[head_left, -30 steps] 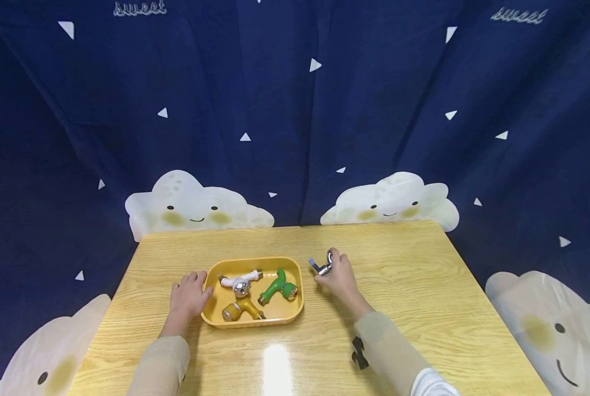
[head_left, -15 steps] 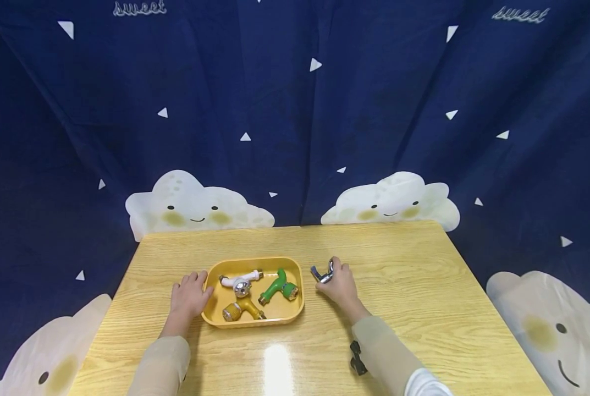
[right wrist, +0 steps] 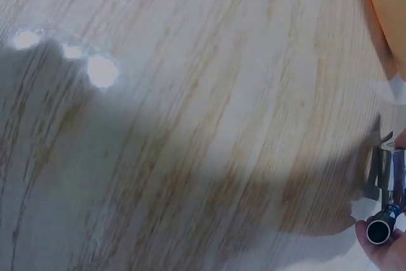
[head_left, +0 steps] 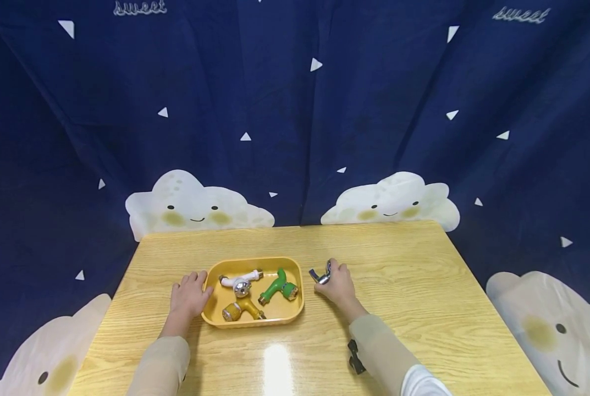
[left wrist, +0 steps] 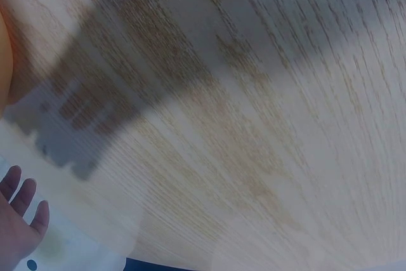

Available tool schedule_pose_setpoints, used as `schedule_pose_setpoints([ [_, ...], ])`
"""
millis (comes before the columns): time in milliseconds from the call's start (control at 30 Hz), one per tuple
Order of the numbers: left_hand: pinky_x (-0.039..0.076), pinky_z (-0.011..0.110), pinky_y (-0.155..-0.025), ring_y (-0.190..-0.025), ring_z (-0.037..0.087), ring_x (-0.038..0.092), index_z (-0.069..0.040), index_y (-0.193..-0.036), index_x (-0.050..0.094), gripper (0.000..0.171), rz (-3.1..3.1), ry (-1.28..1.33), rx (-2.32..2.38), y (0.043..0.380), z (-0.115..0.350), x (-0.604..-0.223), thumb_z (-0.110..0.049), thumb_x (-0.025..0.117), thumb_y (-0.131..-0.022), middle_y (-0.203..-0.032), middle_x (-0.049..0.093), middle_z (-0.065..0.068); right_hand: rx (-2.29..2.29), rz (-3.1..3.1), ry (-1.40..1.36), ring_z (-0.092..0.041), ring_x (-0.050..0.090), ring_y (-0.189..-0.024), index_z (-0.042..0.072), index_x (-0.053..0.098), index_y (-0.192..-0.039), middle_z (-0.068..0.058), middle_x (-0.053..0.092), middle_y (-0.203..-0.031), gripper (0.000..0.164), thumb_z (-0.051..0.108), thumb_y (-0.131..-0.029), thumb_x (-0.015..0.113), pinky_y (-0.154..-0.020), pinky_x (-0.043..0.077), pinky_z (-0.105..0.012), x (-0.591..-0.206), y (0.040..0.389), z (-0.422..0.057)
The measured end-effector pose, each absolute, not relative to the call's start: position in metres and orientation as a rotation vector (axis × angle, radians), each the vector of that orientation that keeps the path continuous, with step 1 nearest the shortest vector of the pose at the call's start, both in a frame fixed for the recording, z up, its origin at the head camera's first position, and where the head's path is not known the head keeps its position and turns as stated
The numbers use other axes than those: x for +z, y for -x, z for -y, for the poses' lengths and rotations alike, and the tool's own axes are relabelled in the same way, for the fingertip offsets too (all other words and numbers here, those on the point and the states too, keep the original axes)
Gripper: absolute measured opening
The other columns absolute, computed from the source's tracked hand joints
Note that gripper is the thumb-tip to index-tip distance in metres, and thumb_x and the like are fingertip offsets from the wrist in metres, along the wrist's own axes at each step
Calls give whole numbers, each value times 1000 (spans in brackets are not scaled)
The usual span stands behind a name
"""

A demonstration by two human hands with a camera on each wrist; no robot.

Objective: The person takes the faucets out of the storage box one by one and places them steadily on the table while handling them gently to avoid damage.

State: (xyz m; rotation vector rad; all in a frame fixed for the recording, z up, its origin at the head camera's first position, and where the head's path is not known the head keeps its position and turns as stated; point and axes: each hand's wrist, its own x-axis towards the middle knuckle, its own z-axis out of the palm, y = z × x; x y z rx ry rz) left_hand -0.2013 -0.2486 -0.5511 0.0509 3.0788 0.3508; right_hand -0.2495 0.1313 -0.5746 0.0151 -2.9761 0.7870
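Right of the yellow tray (head_left: 237,324), head view: my right hand (head_left: 341,283) pinches the chrome tap (head_left: 323,279), near the tray but apart. Can't tell if the tap is off the table (head_left: 403,286) or resting on it. Left of the tray, my left hand (head_left: 189,296) sits at the rim, fingers loosely extended, not gripping as far as I see. I read the step as handling the chrome tap beside the tray. Next move, my call: keep the pinch firm; any path trayward must clear its right wall. Green tap (head_left: 274,288) lies just inside that wall; white tap (head_left: 249,277) toward the tray's back, amber tap (head_left: 247,304) toward its front. Those three crowd the floor.

Left wrist view: bare fingers, spread, nothing in them. No tap visible.

Right wrist view: fingers around the chrome tap, round pipe mouth facing me. Contact partly cut off.
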Motion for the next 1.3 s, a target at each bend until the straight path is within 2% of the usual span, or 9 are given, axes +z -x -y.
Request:
schedule_pose_setpoints([
  [367, 34, 58, -83, -111, 41, 42, -3, -129, 43, 50, -3080, -37, 352, 201, 248, -549, -35, 46, -91, -121, 46, 23, 767, 3011, -4, -30, 49, -89, 6, 44, -128, -20, 50, -98, 78, 34, -62, 74, -68, 48, -42, -577, 251, -135],
  [1033, 33, 59, -83, -112, 42, 41, -2, -130, 43, 51, -3077, -43, 379, 202, 249, -551, -34, 45, -91, -122, 45, 24, 654, 3030, -127, -29, 46, -88, 2, 44, -132, -18, 48, -100, 74, 33, -69, 67, -72, 44, -41, -577, 244, -135],
  [1300, 33, 59, -83, -112, 42, 41, -3, -130, 42, 51, -3074, -42, 378, 201, 249, -551, -35, 45, -91, -122, 45, 24, 629, 2951, -209, -35, 48, -105, 9, 43, -134, -20, 47, -119, 73, 36, -69, 64, -87, 39, -48, -572, 246, -134],
])
